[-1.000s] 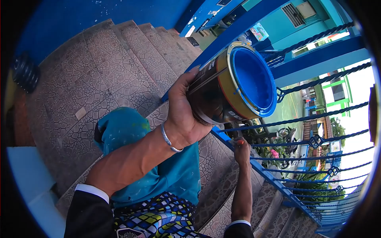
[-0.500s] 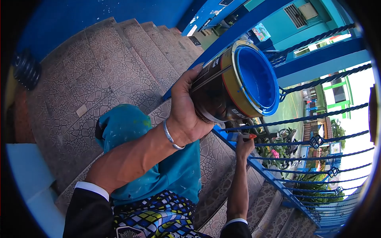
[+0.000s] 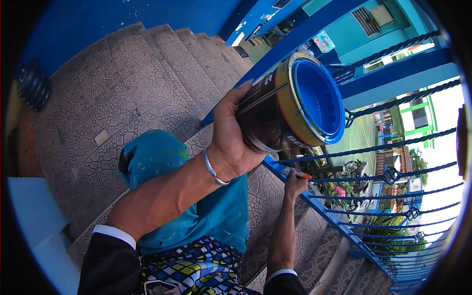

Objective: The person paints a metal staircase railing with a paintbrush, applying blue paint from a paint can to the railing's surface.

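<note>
My left hand [image 3: 231, 135], with a silver bangle on its wrist, is wrapped round a dark paint can [image 3: 268, 115] that has a gold band near its rim. The can is tilted, its mouth towards the upper right, and blue paint [image 3: 319, 101] coats the inside. Lower down, my right hand [image 3: 296, 186] grips a paintbrush [image 3: 306, 175] with an orange handle end. The brush's head lies against or close to the blue bottom rail [image 3: 319, 209] of the railing; exact contact is too small to tell.
Twisted blue railing bars [image 3: 359, 153] run across the right side. Stone-patterned steps [image 3: 132, 83] curve round my paint-marked teal trousers [image 3: 211, 216]. A blue wall [image 3: 98, 29] stands at upper left, with a dark coiled object [image 3: 33, 87] near it. Plants and motorbikes show beyond the bars.
My right hand has moved slightly left and down with the paintbrush, which now tilts differently. My left hand and the paint can have hardly moved.
</note>
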The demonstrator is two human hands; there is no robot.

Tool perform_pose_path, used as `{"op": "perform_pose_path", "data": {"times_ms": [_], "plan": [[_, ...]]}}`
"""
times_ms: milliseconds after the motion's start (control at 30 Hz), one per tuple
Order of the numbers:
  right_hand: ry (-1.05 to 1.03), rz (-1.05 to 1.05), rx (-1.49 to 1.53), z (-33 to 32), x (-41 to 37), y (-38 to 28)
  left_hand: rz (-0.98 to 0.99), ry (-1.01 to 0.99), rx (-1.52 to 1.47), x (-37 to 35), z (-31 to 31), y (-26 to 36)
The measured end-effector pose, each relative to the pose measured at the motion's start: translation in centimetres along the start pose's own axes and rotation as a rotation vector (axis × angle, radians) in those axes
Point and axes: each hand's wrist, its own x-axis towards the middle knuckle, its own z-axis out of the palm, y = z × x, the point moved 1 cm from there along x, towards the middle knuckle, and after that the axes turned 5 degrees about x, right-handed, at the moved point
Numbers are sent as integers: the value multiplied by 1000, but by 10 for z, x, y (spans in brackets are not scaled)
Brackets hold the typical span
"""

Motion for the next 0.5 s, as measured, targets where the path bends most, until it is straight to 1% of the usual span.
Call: {"op": "perform_pose_path", "data": {"times_ms": [200,333,433,467,500], "plan": [[37,-97,-122,-45,-14,-15,-7,-33,1,0,0,0],[-12,-41,-88,-64,-14,-14,-16,-58,10,-3,1,-1],[16,-196,-89,-67,-6,-15,-12,-30,34,-3,1,-1],[-34,-207,-116,-70,-6,-15,-16,-34,30,-3,1,-1],[-84,-217,-144,-75,-5,-39,-20,-37,25,-2,0,-1]]}}
